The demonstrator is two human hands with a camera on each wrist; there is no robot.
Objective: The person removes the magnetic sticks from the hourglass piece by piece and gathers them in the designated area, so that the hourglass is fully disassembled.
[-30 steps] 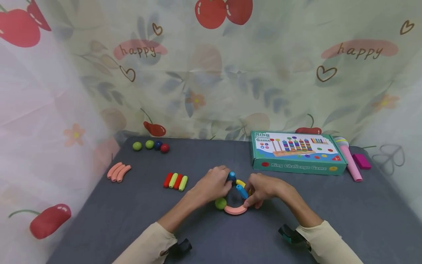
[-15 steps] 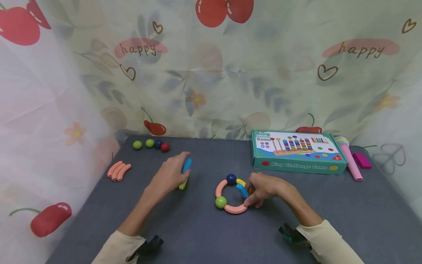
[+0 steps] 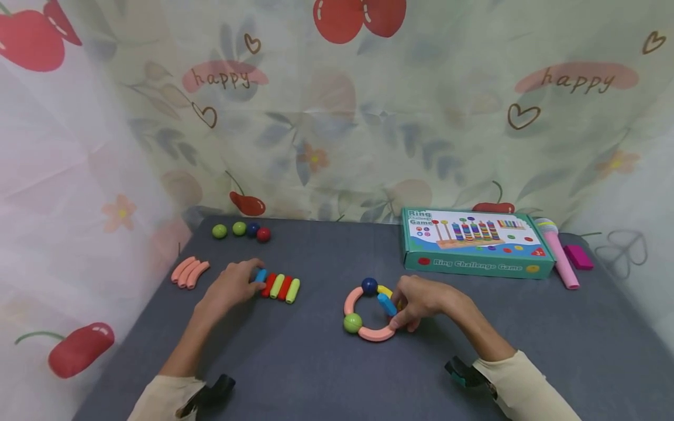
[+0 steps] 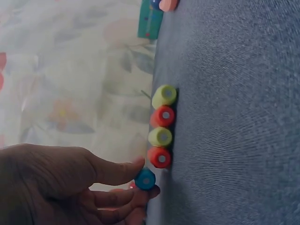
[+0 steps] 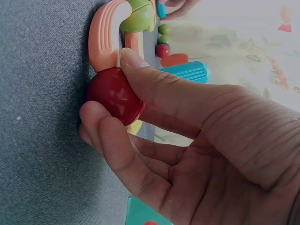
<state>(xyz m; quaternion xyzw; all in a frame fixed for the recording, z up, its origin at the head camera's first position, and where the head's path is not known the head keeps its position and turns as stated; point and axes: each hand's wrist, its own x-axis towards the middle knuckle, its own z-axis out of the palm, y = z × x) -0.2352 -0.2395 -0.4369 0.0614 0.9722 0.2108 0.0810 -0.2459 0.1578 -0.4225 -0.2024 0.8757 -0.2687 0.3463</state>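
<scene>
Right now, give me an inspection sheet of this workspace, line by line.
Surface: grey cloth table.
Job's things: toy ring of pink arcs, balls; blue stick beside row of sticks.
Clutter: game box, pink microphone, four balls, pink curved pieces.
Grippers: left hand pinches blue stick; right hand grips red ball on ring.
Cables: nothing seen.
Surroundings: cherry-print curtain.

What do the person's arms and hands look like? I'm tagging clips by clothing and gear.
Both forearms end in cream long sleeves: left sleeve, right sleeve. A dark device sits at each wrist, the left one black, the right one black with teal. The left hand and right hand are bare, with no rings or gloves visible.
</scene>
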